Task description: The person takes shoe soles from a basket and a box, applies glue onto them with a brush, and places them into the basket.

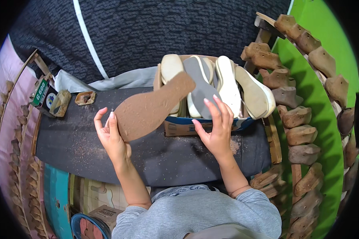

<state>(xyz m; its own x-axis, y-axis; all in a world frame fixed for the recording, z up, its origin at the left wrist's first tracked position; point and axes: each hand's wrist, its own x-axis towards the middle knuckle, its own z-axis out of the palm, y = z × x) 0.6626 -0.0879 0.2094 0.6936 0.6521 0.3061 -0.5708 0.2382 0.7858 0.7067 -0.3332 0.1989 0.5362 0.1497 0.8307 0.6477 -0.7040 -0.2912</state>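
A brown shoe sole (147, 107) is held up over the table, its narrow end pointing to the upper right. My left hand (115, 137) grips its wide end at the edge, thumb and fingers closed on it. My right hand (216, 129) hovers in front of the box, fingers apart, with nothing in it. Behind it a cardboard box (179, 129) is packed with several upright soles. Among them are a grey sole (199, 81), a white sole (228, 85) and a beige sole (249, 91). The brown sole partly hides the box's left side.
A dark cloth covers the table (83, 131), with brown crumbs scattered on it. At the far left stand a green-and-white can (44, 95), a cut-open container (60, 103) and a small tray (85, 98). Racks of wooden shoe lasts (299, 120) flank both sides. A blue tub (83, 223) sits below.
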